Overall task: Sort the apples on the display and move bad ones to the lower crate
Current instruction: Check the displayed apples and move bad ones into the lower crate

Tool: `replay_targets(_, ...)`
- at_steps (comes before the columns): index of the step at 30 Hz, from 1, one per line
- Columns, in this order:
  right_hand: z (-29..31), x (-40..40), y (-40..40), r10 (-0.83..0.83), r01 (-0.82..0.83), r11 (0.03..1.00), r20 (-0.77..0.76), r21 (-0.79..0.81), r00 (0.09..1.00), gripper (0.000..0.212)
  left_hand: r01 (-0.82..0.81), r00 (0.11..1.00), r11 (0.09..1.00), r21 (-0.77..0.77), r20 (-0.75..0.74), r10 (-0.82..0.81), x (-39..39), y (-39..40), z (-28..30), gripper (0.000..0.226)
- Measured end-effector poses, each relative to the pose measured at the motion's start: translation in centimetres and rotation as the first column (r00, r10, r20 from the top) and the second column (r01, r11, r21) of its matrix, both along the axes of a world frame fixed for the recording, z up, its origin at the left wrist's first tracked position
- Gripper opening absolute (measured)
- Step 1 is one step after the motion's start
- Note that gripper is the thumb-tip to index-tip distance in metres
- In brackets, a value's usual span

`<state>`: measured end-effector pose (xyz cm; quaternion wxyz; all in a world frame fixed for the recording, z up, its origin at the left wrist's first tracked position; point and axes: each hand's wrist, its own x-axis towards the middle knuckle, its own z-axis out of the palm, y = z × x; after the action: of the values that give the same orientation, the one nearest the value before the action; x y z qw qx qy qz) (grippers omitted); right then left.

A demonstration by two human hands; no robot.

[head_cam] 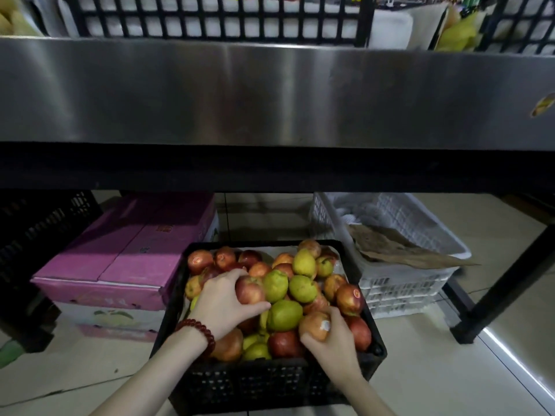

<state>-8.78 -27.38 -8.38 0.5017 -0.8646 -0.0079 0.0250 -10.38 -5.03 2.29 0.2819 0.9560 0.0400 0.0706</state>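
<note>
Black perforated plastic forms the lower crate (270, 382), a rectangular box on the pale tiled floor (420, 370) under the steel-fronted display counter (270, 94), with its long axis running away from the camera. It is heaped nearly to the rim with round, smooth-skinned fruit: mostly red and orange-red apples, among them about eight green or yellow-green pieces.

The left hand (223, 304), with a dark red bead bracelet (199, 331) on its wrist, reaches in from the near left; its grip is closed around one red apple (249, 291) near the middle of the heap, fingers over the top and thumb beneath. That apple is round, so no long axis can be told, and its stem end is hidden. The right hand (336, 340) comes in from the near right and is wrapped around one orange-red apple (315, 325) at the near right of the crate; a small white sticker on it faces up and toward the camera. Between the two held apples lies a large glossy green fruit (283, 315).

Left of the crate stand two pink cardboard boxes (114, 265), one stacked on the other, and beyond them a dark lattice crate (36, 229). To the right stands one white plastic basket (399, 277) with an openwork wall, holding crumpled brown paper (396, 247). A black metal leg (504, 283) slants down at the far right.
</note>
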Motion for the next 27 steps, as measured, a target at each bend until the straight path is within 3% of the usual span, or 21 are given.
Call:
replay_targets(4,6.4,-0.7,-1.9,0.035,-0.045,0.993,0.095,0.109,0.995,0.062,-0.058,0.998,0.990,-0.131,0.030,0.062,-0.4,-0.3,3.1,0.064)
replay_targets(11,19.0,-1.6,-2.3,0.004,-0.066,0.980,0.316,0.187,0.949,0.046,0.014,0.989,0.961,-0.277,0.144,0.027,-0.7,-2.0,10.7,0.046)
replay_targets(18,32.1,-1.8,-1.1,-0.046,-0.135,0.964,0.643,0.230,0.765,0.051,0.169,0.922,0.907,-0.385,0.387,-0.008,-0.9,-2.1,21.5,0.057)
replay_targets(22,40.8,1.3,0.4,-0.040,-0.194,0.951,0.720,0.240,0.693,0.052,0.224,0.891,0.882,-0.414,0.454,-0.013,1.4,-1.7,29.8,0.063)
replay_targets(27,49.0,6.1,2.3,-0.038,-0.184,0.957,0.726,0.224,0.687,0.043,0.243,0.904,0.857,-0.454,0.426,-0.031,6.3,-1.0,38.1,0.061)
